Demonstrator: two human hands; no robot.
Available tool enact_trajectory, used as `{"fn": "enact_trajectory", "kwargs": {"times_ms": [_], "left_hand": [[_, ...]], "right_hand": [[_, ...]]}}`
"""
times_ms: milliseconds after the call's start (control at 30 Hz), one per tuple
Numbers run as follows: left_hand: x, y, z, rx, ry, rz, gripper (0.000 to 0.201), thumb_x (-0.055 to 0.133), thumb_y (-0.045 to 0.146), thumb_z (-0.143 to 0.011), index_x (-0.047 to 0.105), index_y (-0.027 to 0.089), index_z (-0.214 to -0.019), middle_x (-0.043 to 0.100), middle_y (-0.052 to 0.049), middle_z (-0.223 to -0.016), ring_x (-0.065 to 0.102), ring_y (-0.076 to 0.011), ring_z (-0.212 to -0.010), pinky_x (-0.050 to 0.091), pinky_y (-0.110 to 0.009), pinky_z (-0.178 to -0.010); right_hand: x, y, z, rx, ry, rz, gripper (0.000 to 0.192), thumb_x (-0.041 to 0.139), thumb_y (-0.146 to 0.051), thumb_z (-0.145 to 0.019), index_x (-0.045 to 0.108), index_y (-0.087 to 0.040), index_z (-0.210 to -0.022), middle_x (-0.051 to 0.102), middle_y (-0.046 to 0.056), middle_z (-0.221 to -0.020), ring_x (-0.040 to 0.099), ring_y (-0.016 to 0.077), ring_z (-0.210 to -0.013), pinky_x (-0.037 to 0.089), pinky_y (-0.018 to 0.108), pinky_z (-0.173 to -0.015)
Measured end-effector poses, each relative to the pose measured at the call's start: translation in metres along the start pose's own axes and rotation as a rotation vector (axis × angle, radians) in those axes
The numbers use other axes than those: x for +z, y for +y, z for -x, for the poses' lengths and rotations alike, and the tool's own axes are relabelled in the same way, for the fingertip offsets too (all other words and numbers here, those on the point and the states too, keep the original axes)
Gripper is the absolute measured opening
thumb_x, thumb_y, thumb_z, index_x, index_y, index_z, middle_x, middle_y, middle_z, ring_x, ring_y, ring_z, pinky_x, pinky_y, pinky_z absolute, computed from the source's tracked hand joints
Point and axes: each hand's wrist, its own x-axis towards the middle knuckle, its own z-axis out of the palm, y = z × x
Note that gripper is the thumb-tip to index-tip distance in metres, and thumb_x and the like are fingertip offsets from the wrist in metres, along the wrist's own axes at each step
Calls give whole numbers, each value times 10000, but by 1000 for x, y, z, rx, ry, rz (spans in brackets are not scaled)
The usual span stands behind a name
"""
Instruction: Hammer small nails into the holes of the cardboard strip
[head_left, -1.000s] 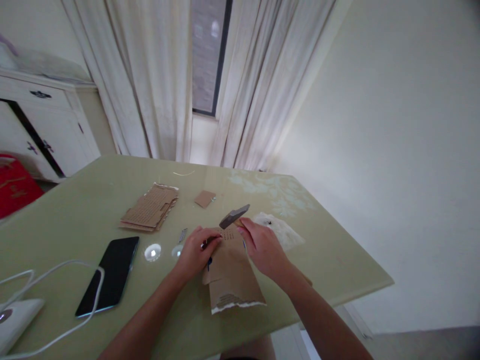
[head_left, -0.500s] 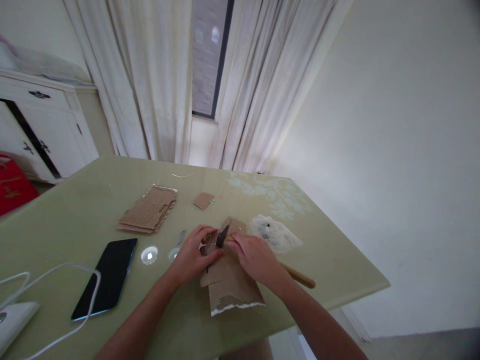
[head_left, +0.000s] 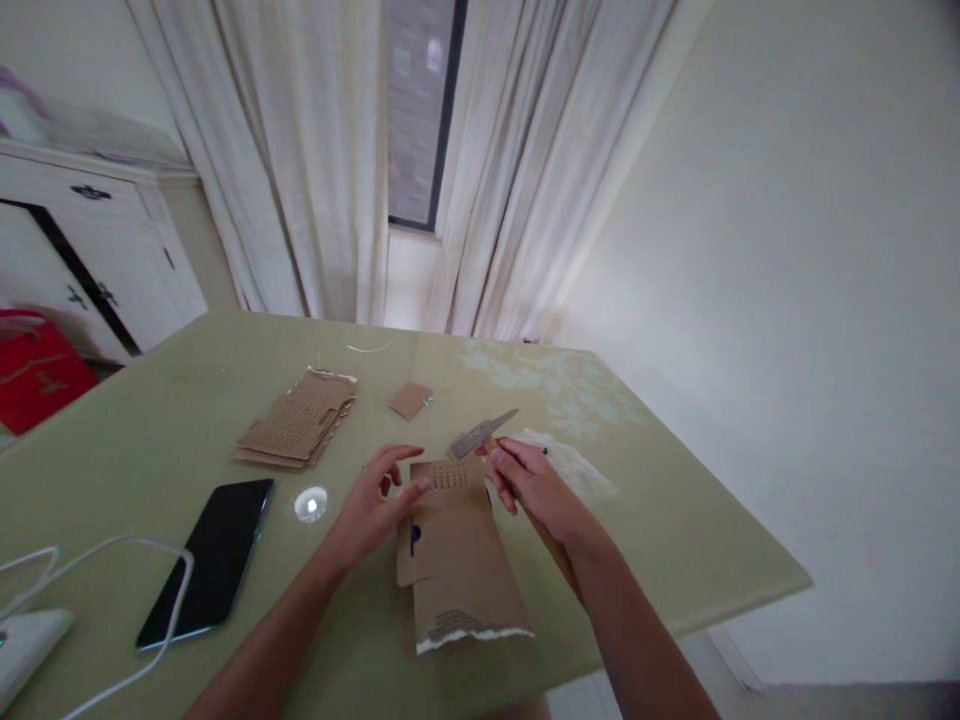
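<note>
My right hand point(head_left: 536, 488) grips the wooden handle of a hammer point(head_left: 484, 434), close below its head. The narrow metal head is raised just past the far end of a torn piece of brown cardboard point(head_left: 469, 570). That far end carries rows of small dark holes, and its near edge is ragged and white. At the cardboard's far left corner is my left hand point(head_left: 375, 505), fingers apart, the thumb over or against the edge. Nothing shows between its fingers. A crumpled clear plastic bag point(head_left: 581, 475) lies beyond my right hand, partly hidden by it.
On the table point(head_left: 622, 560) are a stack of cardboard pieces point(head_left: 296, 420), a small cardboard square point(head_left: 410, 400), a round clear disc point(head_left: 310, 504) and a black phone point(head_left: 214, 560). A white cable point(head_left: 112, 540) runs across the left. Curtains point(head_left: 322, 170) hang behind.
The hammer has lifted off the cardboard, its head turning to point right, as my right hand moved rightward. My left hand has drawn back left and loosened, uncovering the rows of holes.
</note>
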Motion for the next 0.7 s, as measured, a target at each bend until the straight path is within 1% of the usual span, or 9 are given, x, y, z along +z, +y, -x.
{"fn": "enact_trajectory", "kwargs": {"times_ms": [67, 100, 200, 267, 333, 467, 600, 700], "left_hand": [[-13, -16, -8, -179, 85, -153, 516, 540, 579, -976, 728, 204, -1277, 775, -67, -1003, 647, -198, -722, 509, -303, -658], [-20, -25, -12, -238, 117, -220, 484, 522, 542, -977, 735, 197, -1241, 783, -71, -996, 641, -202, -700, 502, -312, -661], [-38, -49, -17, -341, 159, -363, 331, 557, 412, -920, 760, 192, -1063, 803, -103, -984, 679, -247, -753, 491, -344, -719], [-44, -59, -16, -380, 142, -430, 266, 595, 404, -891, 755, 200, -949, 807, -113, -940, 718, -282, -814, 485, -347, -728], [-45, -64, -14, -399, 107, -481, 249, 616, 423, -887, 744, 209, -897, 807, -108, -919, 742, -295, -859, 488, -342, -734], [-46, -64, -10, -407, 48, -569, 249, 571, 398, -925, 738, 213, -929, 808, -98, -966, 749, -293, -932, 517, -350, -813], [-52, -61, -4, -406, 12, -680, 277, 535, 406, -946, 713, 193, -942, 786, -140, -998, 732, -351, -988, 523, -422, -877], [-52, -62, 2, -344, -35, -774, 272, 482, 374, -967, 680, 189, -940, 762, -169, -1001, 710, -364, -999, 514, -458, -902]], "right_hand": [[-12, 14, -7, 47, -26, -326, 431, 713, -595, -976, 704, -178, -1085, 571, -47, -714, 451, 84, -459, 343, 223, -434], [-16, 23, -10, 56, -27, -442, 461, 777, -588, -935, 715, -169, -1117, 568, -51, -715, 433, 69, -455, 327, 205, -422], [-21, 50, -20, 56, -6, -685, 430, 880, -485, -880, 746, -152, -1117, 545, -63, -704, 349, 30, -444, 274, 156, -393], [-18, 69, -28, 49, 1, -803, 426, 912, -448, -855, 758, -154, -1122, 529, -72, -702, 283, 17, -442, 260, 134, -378], [-14, 84, -35, 37, 3, -882, 448, 928, -456, -834, 760, -163, -1128, 504, -83, -697, 234, 13, -444, 262, 117, -371], [-9, 104, -40, 38, -15, -975, 421, 913, -442, -858, 749, -167, -1131, 493, -87, -695, 223, 10, -440, 282, 101, -367], [-7, 108, -39, 32, 40, -1006, 399, 888, -421, -884, 744, -151, -1140, 511, -81, -700, 252, 13, -435, 290, 112, -362], [-3, 107, -40, 37, 53, -1001, 429, 893, -443, -872, 733, -151, -1143, 510, -86, -694, 263, 14, -437, 286, 115, -366]]}}
